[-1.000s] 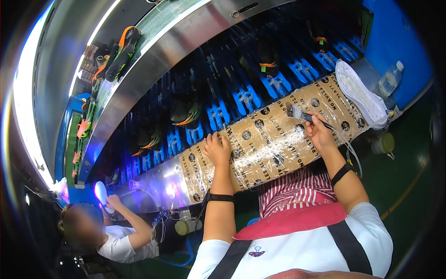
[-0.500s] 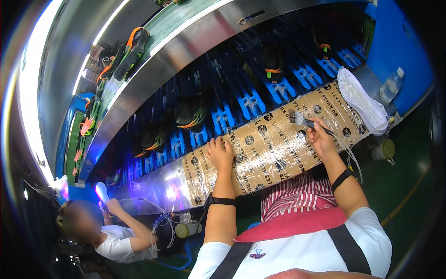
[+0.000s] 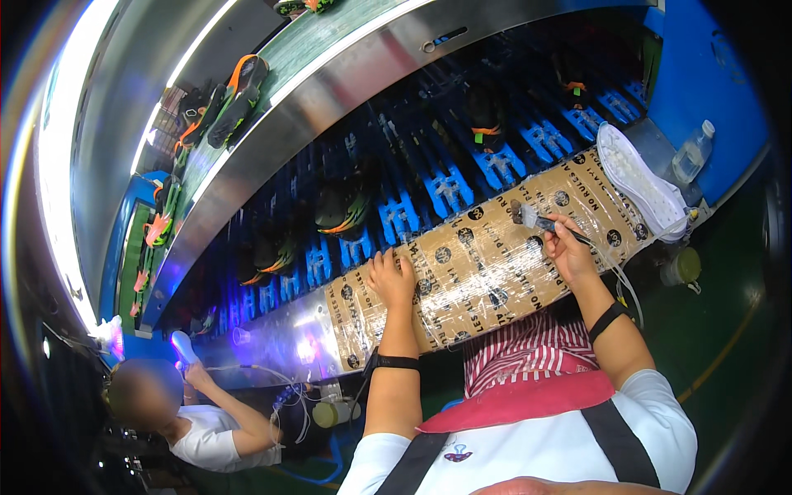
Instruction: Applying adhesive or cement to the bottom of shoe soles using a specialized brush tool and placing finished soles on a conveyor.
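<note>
In my right hand (image 3: 569, 250) is a brush (image 3: 535, 219) with a dark handle and pale bristles, its tip over a dark smudge on the cardboard. My left hand (image 3: 391, 279) lies flat on the upper edge of the cardboard sheet (image 3: 462, 280), fingers stretched out and holding nothing. Clear film or tape covers the cardboard, which is printed with dark marks. A white tray (image 3: 642, 183), shaped like a sole and holding pale lumps, stands at its right end.
Beyond the cardboard, blue forked holders (image 3: 450, 191) line a dark machine opening, several with black shoes (image 3: 341, 206). More shoes (image 3: 239, 103) ride the green conveyor (image 3: 318, 37) above. A clear bottle (image 3: 693, 153) stands far right. At left, a co-worker's hand (image 3: 196, 377) holds a pale sole (image 3: 183, 346).
The brush has shifted slightly left and down in my right hand. My left hand stays about where it was. The co-worker's sole has tilted and dropped a little.
</note>
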Available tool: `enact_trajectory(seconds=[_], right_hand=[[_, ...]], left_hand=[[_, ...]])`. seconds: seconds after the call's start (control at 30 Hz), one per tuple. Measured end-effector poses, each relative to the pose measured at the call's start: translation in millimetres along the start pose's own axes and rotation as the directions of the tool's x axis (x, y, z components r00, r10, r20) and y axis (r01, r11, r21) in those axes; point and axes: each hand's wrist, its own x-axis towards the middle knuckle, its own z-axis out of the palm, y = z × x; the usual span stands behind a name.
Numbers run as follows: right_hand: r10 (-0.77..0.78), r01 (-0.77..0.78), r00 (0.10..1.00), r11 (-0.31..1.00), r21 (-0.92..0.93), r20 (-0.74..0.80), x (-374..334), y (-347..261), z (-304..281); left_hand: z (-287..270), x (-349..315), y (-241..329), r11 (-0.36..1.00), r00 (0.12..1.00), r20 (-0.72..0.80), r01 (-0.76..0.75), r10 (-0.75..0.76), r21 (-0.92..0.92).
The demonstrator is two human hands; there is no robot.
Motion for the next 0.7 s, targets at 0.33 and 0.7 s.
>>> enact_trajectory(seconds=[0.33,0.7], right_hand=[[0.001,-0.001,1.0,0.999,0.033,-0.025,1.1,-1.0,2.3],[-0.017,0.017,1.0,0.999,-0.042,0.009,2.9,4.3,-1.0]], left_hand=[[0.4,-0.2,0.6,1.0,1.0,-0.029,-0.009,0.009,-0.005],[-1.0,3.2,-9.5,0.994,1.0,0.026,0.015,-0.012,-0.107]])
